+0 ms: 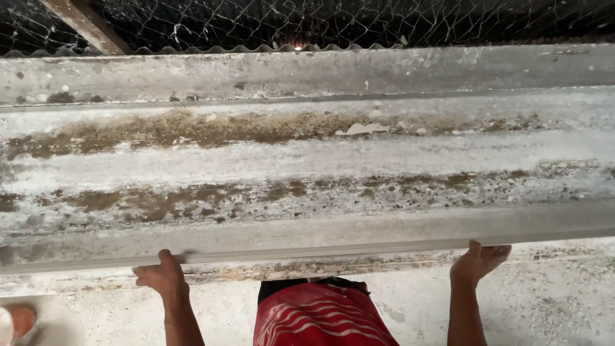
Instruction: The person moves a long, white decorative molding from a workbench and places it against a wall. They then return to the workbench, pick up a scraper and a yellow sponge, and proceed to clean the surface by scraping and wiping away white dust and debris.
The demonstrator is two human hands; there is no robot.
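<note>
A large grey corrugated roofing sheet [307, 160], stained brown and white in its troughs, fills most of the head view. My left hand [161, 275] grips its near edge from below at the lower left, thumb over the rim. My right hand [479, 261] holds the same edge at the lower right, fingers under the sheet and thumb on top. Both forearms reach up from the bottom of the frame.
Wire mesh [320, 22] and a wooden beam [86, 24] lie beyond the sheet's far edge, over another corrugated edge. Below is a rough concrete floor [544, 307]. My red patterned garment [320, 317] shows at bottom centre. A foot in a sandal [16, 320] is at the bottom left.
</note>
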